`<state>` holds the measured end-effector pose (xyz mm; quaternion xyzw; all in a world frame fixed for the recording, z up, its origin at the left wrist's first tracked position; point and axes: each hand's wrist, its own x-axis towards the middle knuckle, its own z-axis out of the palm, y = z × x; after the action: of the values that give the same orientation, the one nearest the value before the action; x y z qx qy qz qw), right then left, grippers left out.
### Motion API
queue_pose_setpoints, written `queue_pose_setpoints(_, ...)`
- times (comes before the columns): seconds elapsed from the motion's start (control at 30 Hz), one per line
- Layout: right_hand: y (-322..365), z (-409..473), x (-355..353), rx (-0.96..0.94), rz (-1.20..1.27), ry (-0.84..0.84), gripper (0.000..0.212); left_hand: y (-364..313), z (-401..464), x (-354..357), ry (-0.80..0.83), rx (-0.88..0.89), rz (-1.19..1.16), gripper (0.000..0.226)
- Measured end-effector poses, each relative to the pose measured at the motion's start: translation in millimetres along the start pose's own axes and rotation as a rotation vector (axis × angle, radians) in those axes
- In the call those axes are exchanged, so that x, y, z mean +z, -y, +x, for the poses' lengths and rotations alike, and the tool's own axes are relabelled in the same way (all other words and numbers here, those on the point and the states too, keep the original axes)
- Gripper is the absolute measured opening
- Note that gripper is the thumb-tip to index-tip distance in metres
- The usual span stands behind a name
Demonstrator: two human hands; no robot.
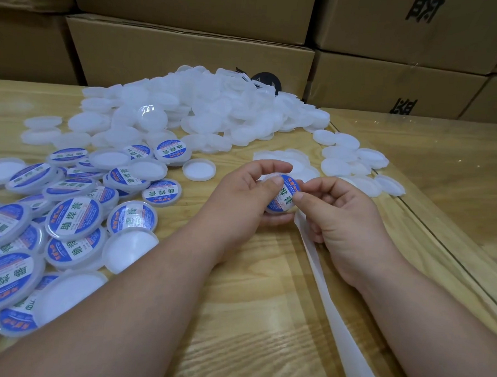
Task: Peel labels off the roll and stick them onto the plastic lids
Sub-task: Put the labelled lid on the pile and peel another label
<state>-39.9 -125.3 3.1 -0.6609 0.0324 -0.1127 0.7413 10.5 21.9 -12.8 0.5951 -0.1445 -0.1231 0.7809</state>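
Head view, from the left: labelled lids [75,222] crowd the desk [249,318]; left hand [241,199] has its grip curled round a lid [281,196]; right hand [343,216] pinches the label [286,194] onto it; an off-centre press risks wrinkles, and the backing strip [336,308] could snag.

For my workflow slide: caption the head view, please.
Both hands, left hand and right hand, press a blue label onto a plastic lid beside labelled lids.
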Motion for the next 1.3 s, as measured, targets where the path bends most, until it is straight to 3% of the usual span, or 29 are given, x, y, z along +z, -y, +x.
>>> queue_pose_setpoints(0.33, 2.3, 0.0, -1.0, 0.057, -0.038, -0.048, 0.015, 0.3, 1.6, -1.2, -0.015, -0.001, -0.030, 0.051)
queue_pose_setpoints(0.57, 4.1, 0.6, -3.4, 0.090, -0.010, -0.032, 0.008, 2.8, -0.7, -1.1, -0.052, 0.093, 0.063, 0.046)
queue_pose_setpoints(0.7, 6.6, -2.6, -1.8, 0.098, -0.011, -0.048, 0.024, 2.6, -2.3, 0.9, -0.082, 0.131, 0.126, 0.043)
queue_pose_setpoints(0.93, 6.2, -12.5, 2.6, -0.087, -0.265, -0.101, 0.038, 2.6, -2.5, 1.7, -0.100, 0.133, 0.192, 0.044)
queue_pose_setpoints(1.23, 14.9, -10.5, -6.2, -0.273, -0.304, -0.236, 0.034, -2.5, -3.1, 0.7, -0.225, 0.116, 0.046, 0.005)
queue_pose_setpoints(1.3, 14.2, -9.2, -7.4, -0.285, -0.291, -0.250, 0.038, -5.8, -3.6, 0.3, -0.230, 0.128, 0.048, 0.022)
